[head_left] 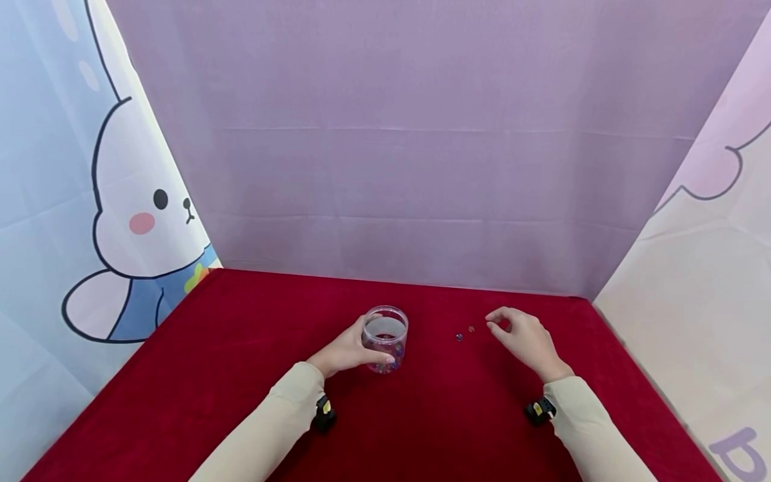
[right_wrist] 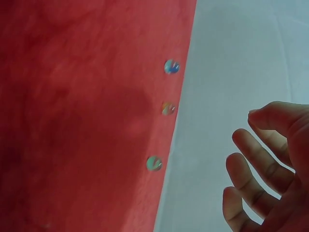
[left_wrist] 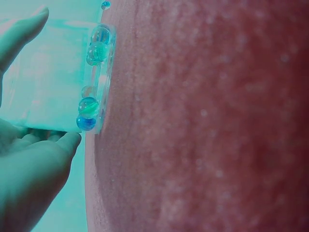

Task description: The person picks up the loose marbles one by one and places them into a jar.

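Note:
My left hand [head_left: 346,351] grips a clear round jar [head_left: 385,328] from its left side, thumb across the front. The jar is upright and lidless, and several glass marbles [left_wrist: 88,107] lie at its bottom. To the right, a blue marble [head_left: 459,337] and an orange marble [head_left: 472,329] sit on the cloth. In the right wrist view a greenish marble [right_wrist: 154,163] lies in line with them. Just right of the marbles hovers my right hand [head_left: 527,338], fingers loosely bent, thumb close to the index finger; nothing shows between them.
A dark red cloth [head_left: 241,375] covers the table. A plain purple curtain [head_left: 397,167] hangs along its back edge. Printed panels stand on both sides, the left one [head_left: 144,181] with a cartoon rabbit. Each wrist wears a small black device [head_left: 324,414].

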A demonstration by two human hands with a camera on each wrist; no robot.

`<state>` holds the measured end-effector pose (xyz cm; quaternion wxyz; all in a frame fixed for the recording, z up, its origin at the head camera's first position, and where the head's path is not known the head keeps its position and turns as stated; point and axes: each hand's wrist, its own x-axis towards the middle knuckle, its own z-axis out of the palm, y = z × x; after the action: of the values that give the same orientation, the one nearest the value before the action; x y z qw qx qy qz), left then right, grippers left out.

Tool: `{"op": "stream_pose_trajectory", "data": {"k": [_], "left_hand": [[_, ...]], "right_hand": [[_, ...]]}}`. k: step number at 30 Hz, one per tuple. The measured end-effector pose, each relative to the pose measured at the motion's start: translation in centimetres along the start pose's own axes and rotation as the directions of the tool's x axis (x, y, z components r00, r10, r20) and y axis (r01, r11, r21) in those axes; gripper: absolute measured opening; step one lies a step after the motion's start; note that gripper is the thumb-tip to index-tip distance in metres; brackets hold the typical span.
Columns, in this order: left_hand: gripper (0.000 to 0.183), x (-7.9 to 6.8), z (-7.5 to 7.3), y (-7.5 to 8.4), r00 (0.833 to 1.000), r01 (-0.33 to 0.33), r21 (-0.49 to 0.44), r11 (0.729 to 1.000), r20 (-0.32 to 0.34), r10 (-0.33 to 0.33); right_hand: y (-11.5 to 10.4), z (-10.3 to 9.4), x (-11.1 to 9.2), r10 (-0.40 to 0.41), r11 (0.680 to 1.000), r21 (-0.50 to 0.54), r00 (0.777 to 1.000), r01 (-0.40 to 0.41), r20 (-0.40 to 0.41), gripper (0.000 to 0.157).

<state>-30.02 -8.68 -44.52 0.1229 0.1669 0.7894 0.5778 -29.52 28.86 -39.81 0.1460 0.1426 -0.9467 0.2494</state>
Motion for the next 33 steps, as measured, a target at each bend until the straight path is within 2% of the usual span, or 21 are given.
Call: {"op": "stream_pose_trajectory", "data": {"k": [11,18,33], "left_hand": [[0.098,0.0,0.0,0.0,1.0,-0.001,0.007,1.0,-0.001,0.001],[0.1,0.1,0.0,0.0,1.0,0.004,0.011,1.0,0.006,-0.004],[0.1,0.0,-0.1,0.0,1.0,0.011,0.012,1.0,0.009,-0.011]], "right_hand": [[2.0,-0.3,0.1,0.085,0.996,-0.008,0.996,-0.085,0.038,0.019],[3.0,-0.4,0.2,0.106,0.994,-0.021,0.994,-0.105,0.039,0.021],[4.2,0.2,0.6,0.16,0.987,-0.041,0.977,-0.156,0.141,0.021]]}}
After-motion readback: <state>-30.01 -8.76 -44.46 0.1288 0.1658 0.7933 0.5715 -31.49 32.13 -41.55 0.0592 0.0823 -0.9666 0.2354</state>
